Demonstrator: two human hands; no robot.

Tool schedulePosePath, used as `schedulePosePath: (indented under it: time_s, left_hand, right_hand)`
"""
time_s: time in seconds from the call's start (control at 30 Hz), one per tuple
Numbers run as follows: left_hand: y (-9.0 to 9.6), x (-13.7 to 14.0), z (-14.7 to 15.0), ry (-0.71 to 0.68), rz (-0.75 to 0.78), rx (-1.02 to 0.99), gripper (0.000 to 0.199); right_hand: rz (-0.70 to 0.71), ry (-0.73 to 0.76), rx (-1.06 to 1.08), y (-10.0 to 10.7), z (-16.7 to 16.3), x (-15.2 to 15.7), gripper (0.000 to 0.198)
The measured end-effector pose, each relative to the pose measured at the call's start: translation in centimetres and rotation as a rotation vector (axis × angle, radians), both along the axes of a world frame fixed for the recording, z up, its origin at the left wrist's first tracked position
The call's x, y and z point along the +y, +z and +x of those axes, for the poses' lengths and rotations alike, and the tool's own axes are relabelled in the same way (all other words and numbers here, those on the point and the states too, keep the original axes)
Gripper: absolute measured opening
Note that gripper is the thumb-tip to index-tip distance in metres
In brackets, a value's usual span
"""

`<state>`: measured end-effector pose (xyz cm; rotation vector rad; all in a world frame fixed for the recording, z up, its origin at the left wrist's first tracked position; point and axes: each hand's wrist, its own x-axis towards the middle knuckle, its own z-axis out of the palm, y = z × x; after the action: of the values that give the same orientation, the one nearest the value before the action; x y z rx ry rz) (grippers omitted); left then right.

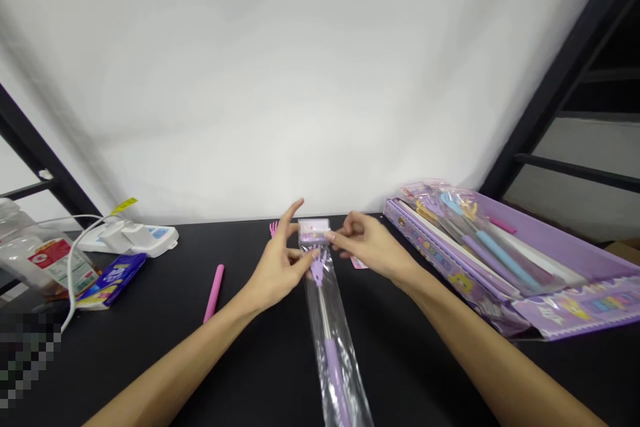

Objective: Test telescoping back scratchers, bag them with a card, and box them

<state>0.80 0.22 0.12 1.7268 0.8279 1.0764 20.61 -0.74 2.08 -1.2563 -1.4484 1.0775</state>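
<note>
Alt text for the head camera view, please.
Left hand and right hand touch the top of a clear plastic sleeve containing a purple back scratcher, at a black table. On the right sits an open purple display box of packaged scratchers.

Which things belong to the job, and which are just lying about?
Likely in the job:
bagged purple scratcher, touched by left hand
printed label, touched by right hand
purple box of similar pieces
pink stick, perhaps

Lying about:
clear jar
blue packet
power strip
</note>
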Motion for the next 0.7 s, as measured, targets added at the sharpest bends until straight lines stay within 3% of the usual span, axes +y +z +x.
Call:
schedulePosePath:
  time_s: [0.1,0.17,0.3,0.4,0.5,0.57,0.7]
  left_hand:
    - [1.2,1.5,0.9,0.179,0.142,-0.046,0.07]
    - [2.4,2.4,2.3,0.241,0.205,-0.06,0.055]
    - [4.4,3.3,6.8,0.166,0.18,-0.094,0.053]
    - [4.6,3.0,10.8,0.06,0.069,-0.079,0.063]
    - [3.4,2.0,14.0,-0.049,0.099,0.07,0.056]
    - [2.1,1.3,15.4,-0.136,0.166,0.182,0.048]
    - [-0.1,0.1,16.9,-0.263,0.253,0.294,0.041]
  right_hand:
    - [-0.236,0.213,0.053,0.7,0.8,-0.8,0.05]
    - [-0.173,0.244,0.077,1.3,1.9,-1.4,0.045]
    - [0.001,0.054,-0.034,3.1,6.2,-1.9,0.028]
    - [0.093,-0.215,-0.153,4.7,11.4,-1.5,0.032]
    - [0.15,-0.489,-0.326,5.5,16.6,-0.8,0.033]
    - [0.151,-0.593,-0.483,5.3,18.9,-0.6,0.027]
    - [0.139,-0.642,-0.649,3.2,20.4,-1.2,0.011]
